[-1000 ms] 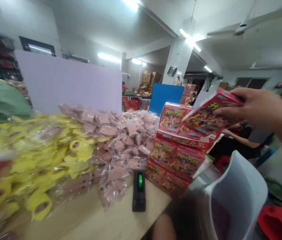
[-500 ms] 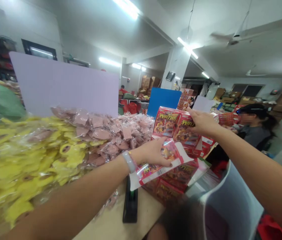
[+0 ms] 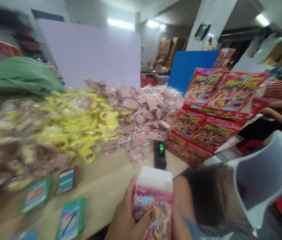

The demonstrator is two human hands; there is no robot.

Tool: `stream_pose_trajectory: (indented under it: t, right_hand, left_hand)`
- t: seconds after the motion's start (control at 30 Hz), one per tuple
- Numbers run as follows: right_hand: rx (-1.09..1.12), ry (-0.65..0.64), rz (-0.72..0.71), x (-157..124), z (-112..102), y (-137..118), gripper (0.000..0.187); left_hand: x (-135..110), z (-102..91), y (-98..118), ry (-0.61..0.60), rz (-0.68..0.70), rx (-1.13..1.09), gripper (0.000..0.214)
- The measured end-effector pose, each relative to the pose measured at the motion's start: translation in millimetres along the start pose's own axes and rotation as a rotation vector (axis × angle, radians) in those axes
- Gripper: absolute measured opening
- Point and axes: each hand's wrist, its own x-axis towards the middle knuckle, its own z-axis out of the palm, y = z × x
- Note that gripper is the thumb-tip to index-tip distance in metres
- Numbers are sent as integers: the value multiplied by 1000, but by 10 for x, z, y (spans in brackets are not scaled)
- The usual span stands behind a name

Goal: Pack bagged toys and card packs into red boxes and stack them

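Observation:
A small pink-and-red printed carton (image 3: 153,200) with its white end flap standing up is low in the middle of the head view. My left hand (image 3: 128,213) grips it from the left, thumb laid across the printed front. My right hand (image 3: 178,218) is at the carton's right side, closed against it; its fingers are partly hidden and blurred. Beyond the flap lies a black tool with a green part (image 3: 160,155). Red display boxes (image 3: 210,113) are stacked on the table to the right.
Heaps of bagged pink pieces (image 3: 148,113) and yellow pieces (image 3: 81,116) cover the table's far side. Several card packs (image 3: 71,218) lie at front left. A grey-white bin (image 3: 265,166) stands at right. Purple (image 3: 98,53) and blue (image 3: 193,70) panels rise behind. Another person's arm (image 3: 280,116) shows at far right.
My right hand has left the stacked display boxes and come down to the carton. My left hand has drawn the carton back, now upright. The view has tilted down and turned left.

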Motion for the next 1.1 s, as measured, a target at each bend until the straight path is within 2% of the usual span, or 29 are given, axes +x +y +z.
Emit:
stream_pose_trajectory:
  t: [0.07,0.13,0.2,0.27,0.33,0.43,0.5,0.57,0.63,0.7,0.83,0.9,0.97,1.03,1.1]
  right_hand:
    - [94,-107,98,-38,34,-121,63]
    - [243,-222,263,-58,21,-191,50]
    - [333,-330,475,-32,-6,-147,36]
    - [286,-385,602,39,-27,-32,29]
    - [120,-430,537,129,-41,50,29]
    - [-296,-634,195,230,-55,-6,34]
    - [-536,-746,34,246,-55,-96,36]
    - [-667,-728,-60,228,-49,-141,37]
    - [-723,-673,-99,193,-36,-126,38]
    - [-766,-673,-112,161,-16,-90,39]
    - [-681,-669,-28,149,37,-104,38]
    - [-638,-697,30,148,54,-165,38]
    - [-688,-775,44,109,65,-233,38]
    - [-799,-871,-33,20,84,-272,40]
    - [-931,-931,-171,-88,109,-257,48]
  left_hand:
    - [-208,-183,-60,83,23,117,64]
    - [-368,-301,-99,119,52,223,50]
    - [-445,-347,-180,29,48,252,33]
    - [-440,-333,-330,-99,-19,174,24]
    - [-400,-280,-528,-141,-107,27,26]
    - [-373,-188,-773,-64,-157,-197,46]
    - [-402,-153,-824,-38,-155,-260,62]
    - [-453,-152,-785,-47,-139,-235,72]
    - [-505,-176,-700,-73,-105,-178,72]
    - [-544,-209,-624,-97,-71,-144,69]
    - [-598,-248,-592,-132,-49,-147,69]
    - [-626,-249,-631,-136,-46,-144,71]
    - [-646,-255,-669,-151,-35,-127,73]
    - [-634,-290,-660,-157,-37,-103,79]
    - [-567,-381,-560,-190,-59,-65,87]
